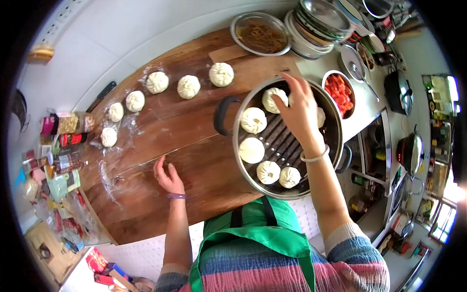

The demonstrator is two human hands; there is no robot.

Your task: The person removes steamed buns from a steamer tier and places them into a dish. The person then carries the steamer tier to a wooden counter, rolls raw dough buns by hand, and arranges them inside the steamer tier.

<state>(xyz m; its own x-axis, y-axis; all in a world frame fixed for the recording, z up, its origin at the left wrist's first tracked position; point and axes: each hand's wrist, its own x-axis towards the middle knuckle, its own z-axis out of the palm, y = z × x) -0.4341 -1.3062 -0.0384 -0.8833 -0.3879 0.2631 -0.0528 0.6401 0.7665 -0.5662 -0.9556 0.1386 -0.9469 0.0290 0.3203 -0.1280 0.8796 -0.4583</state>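
Observation:
My right hand (301, 109) reaches over the steamer pot (237, 141) at its far side, thumb and fingers apart. Just left of its thumb sits a pleated steamed bun (273, 100). Another bun (321, 117) shows to the right of the hand, and part of one more is mostly hidden behind the fingers. Along the pot's left and near side lie several pleated buns (268, 172) on the perforated steamer plate (283, 141). My left hand (169, 179) hovers by the wooden board (194, 131), fingers loosely apart, holding nothing.
Several shaped buns (188, 87) form a curved row on the floured board. A knife (103, 95) lies at the wall edge. Behind the pot are a bowl of brown shreds (262, 34), stacked dishes (316, 34) and a bowl of red pieces (339, 92). Jars and bags (73, 124) crowd the left.

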